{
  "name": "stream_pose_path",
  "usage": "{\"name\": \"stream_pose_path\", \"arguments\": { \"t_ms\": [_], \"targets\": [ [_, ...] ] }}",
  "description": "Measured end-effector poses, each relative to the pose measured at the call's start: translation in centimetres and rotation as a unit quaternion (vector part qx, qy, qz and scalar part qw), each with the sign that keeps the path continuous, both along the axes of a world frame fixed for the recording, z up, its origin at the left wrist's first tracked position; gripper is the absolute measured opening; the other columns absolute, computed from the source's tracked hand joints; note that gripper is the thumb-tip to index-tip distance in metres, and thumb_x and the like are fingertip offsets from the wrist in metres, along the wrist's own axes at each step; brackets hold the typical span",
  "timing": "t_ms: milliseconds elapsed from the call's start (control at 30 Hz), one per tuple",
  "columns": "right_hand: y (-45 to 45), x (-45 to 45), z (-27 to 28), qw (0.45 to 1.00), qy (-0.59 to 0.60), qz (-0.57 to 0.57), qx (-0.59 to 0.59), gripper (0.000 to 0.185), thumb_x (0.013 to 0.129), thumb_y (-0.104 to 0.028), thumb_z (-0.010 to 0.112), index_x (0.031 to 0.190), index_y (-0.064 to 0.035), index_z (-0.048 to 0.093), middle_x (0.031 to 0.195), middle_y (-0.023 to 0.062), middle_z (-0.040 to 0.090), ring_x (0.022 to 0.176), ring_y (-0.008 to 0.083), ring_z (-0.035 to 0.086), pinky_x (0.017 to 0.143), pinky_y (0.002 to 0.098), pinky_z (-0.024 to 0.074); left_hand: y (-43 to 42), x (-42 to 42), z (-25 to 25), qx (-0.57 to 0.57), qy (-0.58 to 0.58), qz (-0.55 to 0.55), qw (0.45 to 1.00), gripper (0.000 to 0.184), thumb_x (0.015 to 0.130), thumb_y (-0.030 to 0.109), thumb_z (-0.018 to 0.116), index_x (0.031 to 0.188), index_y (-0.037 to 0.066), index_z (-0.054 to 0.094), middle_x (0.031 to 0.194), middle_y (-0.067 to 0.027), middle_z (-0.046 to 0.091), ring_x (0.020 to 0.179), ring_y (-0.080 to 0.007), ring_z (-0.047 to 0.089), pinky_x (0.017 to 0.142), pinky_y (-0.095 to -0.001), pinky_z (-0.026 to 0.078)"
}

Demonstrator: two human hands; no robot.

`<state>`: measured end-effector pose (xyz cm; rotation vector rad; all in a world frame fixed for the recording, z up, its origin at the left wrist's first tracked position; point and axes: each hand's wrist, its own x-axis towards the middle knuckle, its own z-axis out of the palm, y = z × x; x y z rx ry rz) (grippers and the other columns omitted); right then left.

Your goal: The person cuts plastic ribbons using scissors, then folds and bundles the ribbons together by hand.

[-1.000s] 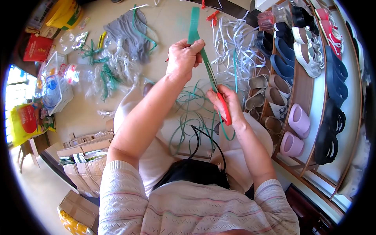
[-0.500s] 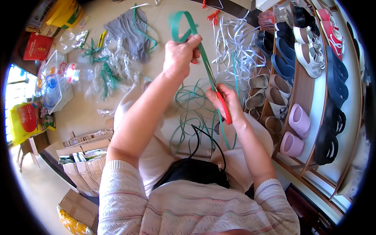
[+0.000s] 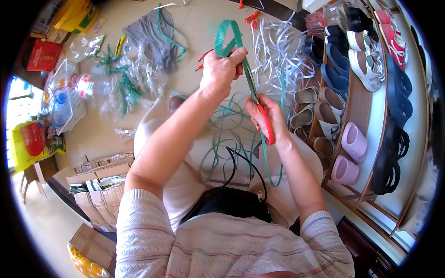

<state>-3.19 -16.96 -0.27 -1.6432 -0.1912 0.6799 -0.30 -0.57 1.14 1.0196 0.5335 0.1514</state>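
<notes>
My left hand (image 3: 222, 69) is closed on a green plastic strap (image 3: 226, 39), which curls in a loop above the fingers. The strap runs down and right to red-handled scissors (image 3: 264, 124), whose blades lie along it. My right hand (image 3: 271, 118) is closed round the red handles. A thin green strip (image 3: 265, 169) hangs below the scissors. More thin green strips (image 3: 225, 148) lie coiled on the floor between my legs. Red handles (image 3: 205, 55) of another tool show just left of my left hand.
White strips (image 3: 280, 51) lie tangled beyond my right hand. At the right stands a shoe rack (image 3: 354, 109). Grey cloth (image 3: 153, 39), a white basket (image 3: 76, 113) and a clear bottle (image 3: 92, 86) lie left. Cardboard boxes (image 3: 99, 206) are at lower left.
The strap's free end, upright at first, has curled into a loop over my left hand. The thin green strip below the scissors hangs lower. My right hand stays nearly in place with the scissors.
</notes>
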Motion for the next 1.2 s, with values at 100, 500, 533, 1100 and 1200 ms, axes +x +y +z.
{"name": "stream_pose_path", "arguments": {
  "t_ms": [100,500,533,1100,1200],
  "targets": [
    [-0.1,0.1,0.5,0.999,0.038,-0.005,0.008,0.022,0.083,-0.022,0.064,0.082,-0.0024,0.054,0.059,-0.0067,0.044,0.052,0.0012,0.037,0.046,0.0173,0.0288,-0.2,-0.1,-0.2,-0.006,-0.001,-0.014,1.0,0.015,0.08,0.014,0.064,0.076,0.001,0.058,0.056,-0.0019,0.049,0.044,-0.0085,0.04,0.042,-0.0221,0.028],
    [-0.1,0.0,0.7,0.997,0.073,-0.01,0.021,0.028,0.082,-0.034,0.063,0.08,-0.0075,0.053,0.055,-0.0078,0.04,0.041,0.0013,0.033,0.036,0.0179,0.0238,-0.3,0.0,-0.9,-0.003,-0.001,-0.031,1.0,0.017,0.081,0.017,0.064,0.079,0.001,0.06,0.057,-0.0014,0.051,0.045,-0.0073,0.04,0.043,-0.022,0.029],
    [0.2,0.1,0.8,0.997,0.066,-0.014,0.033,0.029,0.082,-0.034,0.063,0.08,-0.0076,0.053,0.055,-0.0078,0.04,0.041,0.0013,0.033,0.036,0.018,0.0238,-0.7,-0.1,-1.0,0.005,0.008,-0.04,0.999,0.017,0.081,0.017,0.064,0.079,0.001,0.06,0.057,-0.0012,0.051,0.045,-0.0072,0.04,0.043,-0.022,0.028],
    [-0.2,0.0,0.5,0.999,0.046,0.01,0.004,0.029,0.085,-0.033,0.059,0.086,-0.0053,0.053,0.059,-0.0044,0.045,0.046,0.004,0.039,0.042,0.0194,0.0308,0.0,0.2,-0.6,-0.02,-0.014,-0.029,0.999,0.019,0.082,0.018,0.063,0.071,0.004,0.056,0.056,0.0,0.05,0.044,-0.0064,0.04,0.042,-0.0204,0.029],
    [-0.2,-0.1,0.5,0.998,0.056,0.005,-0.007,0.032,0.083,-0.037,0.062,0.079,-0.0061,0.054,0.061,-0.0054,0.045,0.05,0.0038,0.039,0.045,0.02,0.0319,0.2,0.2,-0.6,-0.011,-0.003,-0.037,0.999,0.017,0.082,0.017,0.063,0.072,0.004,0.056,0.055,0.0006,0.049,0.043,-0.0067,0.039,0.042,-0.0206,0.029]
  ]
}}
